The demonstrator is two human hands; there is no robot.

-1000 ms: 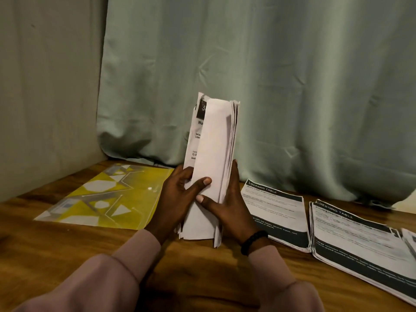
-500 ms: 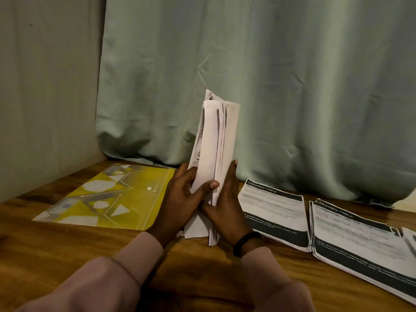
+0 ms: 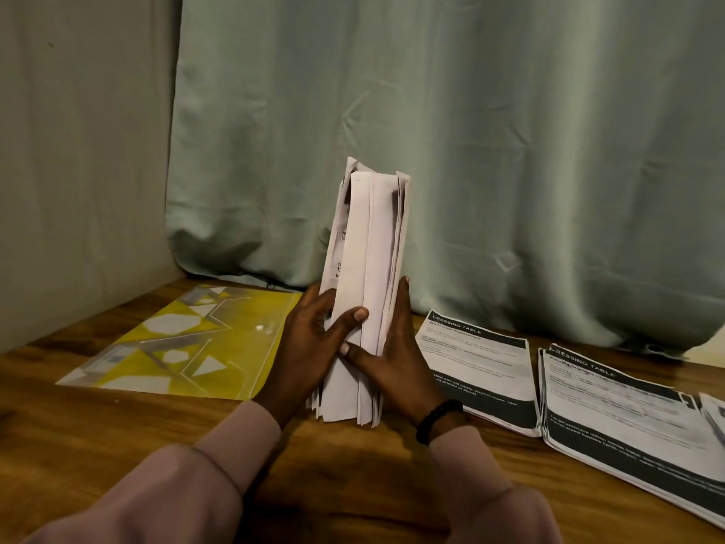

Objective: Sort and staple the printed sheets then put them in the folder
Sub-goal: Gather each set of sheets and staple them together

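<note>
1. Far left of the fingers: a yellow folder [image 3: 184, 347] is lying flat on the wooden table [image 3: 98, 433], closed as far as can be seen, well apart from the paper being handled. Nothing is in it yet, judging by how flat it lies.

2. Centre-left: the left hand [image 3: 310, 347] is gripping the upright stack of sheets [image 3: 368, 276], its thumb pressing across the near face and its fingers wrapping round the far side, mostly hidden.

3. Centre: the stack is standing on its lower edge on the table, between both palms. The top edges are looking uneven, w/ a few sheets sticking up at the back left.

4. Centre-right: the right hand [image 3: 396, 359] is bracing the stack's right side, fingers straight and pressed together along the edge, thumb lying across the front just below the left thumb.

5. Right of the fingers: a printed pile [image 3: 482, 367] is lying face up just beside the right wrist; a second printed pile [image 3: 627, 418] is lying further right, touching or nearly touching the first.

6. Step in hand, prob.: squaring the stack by tapping its edge on the table, i.e. still the sorting stage.

7. Next move is calling for even edges, then a stapler; none is in view, so where it is cannot be told.
</note>
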